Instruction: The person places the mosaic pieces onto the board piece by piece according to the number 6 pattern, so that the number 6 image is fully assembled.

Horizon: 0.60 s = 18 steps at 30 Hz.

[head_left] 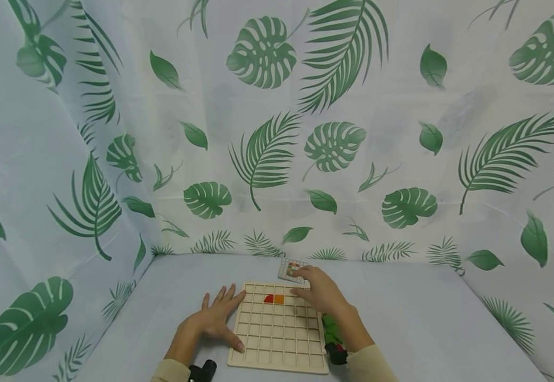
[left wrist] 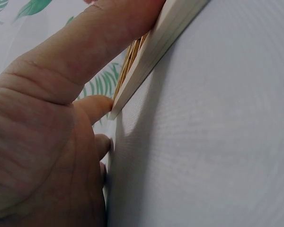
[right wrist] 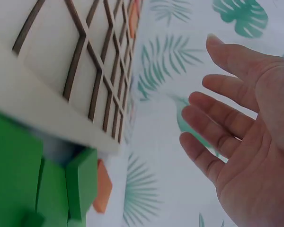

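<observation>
A square wooden grid board (head_left: 272, 334) lies on the table before me. A red piece with a curved edge (head_left: 269, 298) and an orange square (head_left: 279, 299) sit side by side in its second row from the far edge. My left hand (head_left: 215, 318) is spread at the board's left side, with thumb and forefinger on the rim. Above the far right corner hovers my right hand (head_left: 323, 292), its fingers loosely extended. The right wrist view shows that palm (right wrist: 260, 127) holding nothing. Just beyond the board is a small pattern card (head_left: 285, 268), partly covered by the right fingers.
Green blocks (head_left: 331, 330) lie along the board's right side, partly under my right forearm. Among them is an orange block (right wrist: 102, 187). A leaf-printed cloth (head_left: 277, 132) walls the back and sides of the table.
</observation>
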Each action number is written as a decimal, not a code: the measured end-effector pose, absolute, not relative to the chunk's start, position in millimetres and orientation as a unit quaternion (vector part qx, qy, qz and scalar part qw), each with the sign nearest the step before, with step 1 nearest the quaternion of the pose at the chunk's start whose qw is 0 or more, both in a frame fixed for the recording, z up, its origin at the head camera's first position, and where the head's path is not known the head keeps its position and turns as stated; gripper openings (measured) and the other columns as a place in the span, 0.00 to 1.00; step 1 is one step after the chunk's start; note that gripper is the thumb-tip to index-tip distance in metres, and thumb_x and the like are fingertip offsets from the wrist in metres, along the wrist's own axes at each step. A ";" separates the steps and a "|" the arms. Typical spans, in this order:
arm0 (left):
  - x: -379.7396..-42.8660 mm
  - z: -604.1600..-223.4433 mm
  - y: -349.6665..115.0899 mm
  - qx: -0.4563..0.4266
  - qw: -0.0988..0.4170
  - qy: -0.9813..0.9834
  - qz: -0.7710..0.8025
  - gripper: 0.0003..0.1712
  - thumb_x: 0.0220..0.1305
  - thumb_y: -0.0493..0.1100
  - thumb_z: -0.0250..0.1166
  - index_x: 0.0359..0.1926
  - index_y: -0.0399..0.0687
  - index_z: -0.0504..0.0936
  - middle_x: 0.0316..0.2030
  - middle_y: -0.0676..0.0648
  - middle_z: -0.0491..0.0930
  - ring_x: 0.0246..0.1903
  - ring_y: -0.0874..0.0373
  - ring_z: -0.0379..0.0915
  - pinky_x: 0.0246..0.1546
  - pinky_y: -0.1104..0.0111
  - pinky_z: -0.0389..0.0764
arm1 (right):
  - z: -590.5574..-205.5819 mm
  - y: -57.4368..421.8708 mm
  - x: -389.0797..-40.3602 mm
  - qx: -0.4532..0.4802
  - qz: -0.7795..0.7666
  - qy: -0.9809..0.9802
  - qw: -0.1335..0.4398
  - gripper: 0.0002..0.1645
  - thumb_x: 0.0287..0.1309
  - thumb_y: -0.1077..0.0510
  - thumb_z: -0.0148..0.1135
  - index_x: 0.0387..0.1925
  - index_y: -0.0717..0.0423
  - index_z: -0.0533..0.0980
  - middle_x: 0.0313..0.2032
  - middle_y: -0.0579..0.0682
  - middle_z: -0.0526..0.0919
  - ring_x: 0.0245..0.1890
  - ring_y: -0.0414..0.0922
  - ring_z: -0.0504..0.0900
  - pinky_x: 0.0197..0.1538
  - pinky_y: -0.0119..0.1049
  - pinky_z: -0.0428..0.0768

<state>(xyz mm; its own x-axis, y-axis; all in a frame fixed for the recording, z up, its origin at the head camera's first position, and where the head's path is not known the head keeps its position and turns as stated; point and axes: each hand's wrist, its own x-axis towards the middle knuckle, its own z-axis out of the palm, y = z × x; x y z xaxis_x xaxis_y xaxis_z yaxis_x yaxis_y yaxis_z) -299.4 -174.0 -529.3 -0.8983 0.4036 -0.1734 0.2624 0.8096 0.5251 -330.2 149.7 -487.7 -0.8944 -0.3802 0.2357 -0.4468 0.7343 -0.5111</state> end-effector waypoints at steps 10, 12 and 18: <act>-299.4 -528.5 -176.2 0.175 0.139 0.943 0.246 0.82 0.29 0.75 0.84 0.83 0.56 0.53 0.84 0.37 0.40 0.83 0.36 0.30 0.75 0.28 0.28 | -482.3 171.4 -327.2 0.162 0.295 -0.940 0.059 0.27 0.64 0.49 0.72 0.62 0.53 0.81 0.59 0.50 0.84 0.56 0.53 0.83 0.53 0.52 0.85; -299.0 -528.9 -176.1 0.175 0.138 0.943 0.246 0.82 0.29 0.74 0.84 0.83 0.57 0.53 0.84 0.38 0.40 0.83 0.36 0.30 0.75 0.28 0.28 | -483.0 175.1 -327.5 0.160 0.294 -0.941 0.058 0.27 0.64 0.50 0.72 0.62 0.54 0.81 0.60 0.51 0.84 0.55 0.53 0.83 0.53 0.53 0.85; -298.6 -529.9 -174.1 0.176 0.138 0.943 0.248 0.82 0.30 0.74 0.84 0.83 0.56 0.53 0.84 0.38 0.40 0.83 0.36 0.30 0.74 0.28 0.28 | -484.5 189.3 -328.7 0.161 0.307 -0.936 0.058 0.24 0.65 0.52 0.72 0.60 0.55 0.82 0.59 0.51 0.85 0.53 0.53 0.84 0.52 0.51 0.85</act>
<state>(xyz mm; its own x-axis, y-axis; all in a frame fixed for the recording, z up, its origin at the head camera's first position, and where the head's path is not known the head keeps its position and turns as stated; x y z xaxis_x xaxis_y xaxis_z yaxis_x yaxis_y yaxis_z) -298.6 -174.1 -529.9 -0.9000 0.3998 -0.1738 0.2628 0.8157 0.5154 -328.7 189.3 -484.5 -0.9416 -0.2657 0.2069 -0.3366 0.7593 -0.5569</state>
